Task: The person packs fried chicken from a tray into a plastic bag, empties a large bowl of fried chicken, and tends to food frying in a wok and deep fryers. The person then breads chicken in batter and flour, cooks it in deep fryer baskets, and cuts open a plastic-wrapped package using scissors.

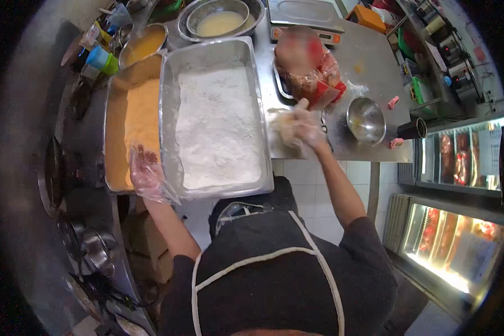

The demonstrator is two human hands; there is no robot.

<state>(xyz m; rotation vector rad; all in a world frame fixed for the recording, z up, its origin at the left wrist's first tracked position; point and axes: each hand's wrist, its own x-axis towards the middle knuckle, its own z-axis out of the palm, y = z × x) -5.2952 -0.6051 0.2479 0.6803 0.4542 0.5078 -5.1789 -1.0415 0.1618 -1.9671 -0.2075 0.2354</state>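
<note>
My left hand [147, 171], in a clear plastic glove, is at the near end of a metal tray [113, 120] of orange powder [141, 115]. Its fingers reach over the powder by the tray's inner wall and look apart, with nothing visible in them. Beside it stands a wider metal tray [256, 106] of white flour-like powder [215, 131]. Just right of that tray, over the steel table, my right hand [301, 126] also wears a clear glove. Motion blurs its fingers, and I cannot make out whether they hold anything. A bag of raw meat [308, 87] lies just beyond it.
A steel bowl [366, 121] stands right of my right hand, and a scale [305, 17] at the back. Bowls of pale liquid [218, 23] and yellow liquid [144, 46] stand behind the trays. Pink clips [393, 102] lie near the right edge; lit display fridges [459, 151] are beyond.
</note>
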